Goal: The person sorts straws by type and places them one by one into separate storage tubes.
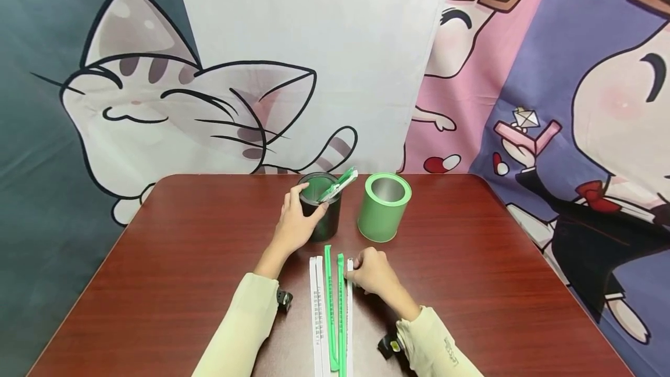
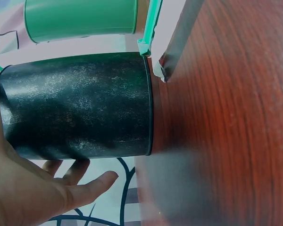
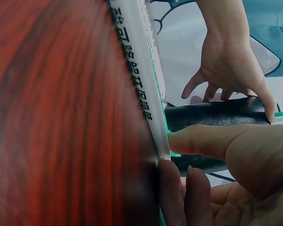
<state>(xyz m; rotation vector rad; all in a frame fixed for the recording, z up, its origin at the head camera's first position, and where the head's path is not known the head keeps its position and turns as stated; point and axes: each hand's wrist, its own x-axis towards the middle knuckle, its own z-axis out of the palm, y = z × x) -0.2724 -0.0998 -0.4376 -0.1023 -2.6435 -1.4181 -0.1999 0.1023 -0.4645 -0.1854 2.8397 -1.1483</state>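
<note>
In the head view my left hand (image 1: 294, 224) grips the black can (image 1: 328, 223) near its rim, thumb at the front. The left wrist view shows that can (image 2: 80, 106) upright on the table, fingers along its side. Green and white wrapped straws (image 1: 339, 185) lean out of its mouth. My right hand (image 1: 376, 272) pinches the upper end of the rightmost white wrapped straw (image 1: 350, 319), its printing clear on the straw (image 3: 137, 70) in the right wrist view. Left of it lie two green wrapped straws (image 1: 330, 307) and two white wrapped straws (image 1: 317, 313), roughly side by side.
A green can (image 1: 381, 214) with an open top stands right of the black one, a small gap between them. The brown wooden table (image 1: 209, 237) extends to both sides. Behind its far edge hangs a cartoon-printed cloth (image 1: 324, 28).
</note>
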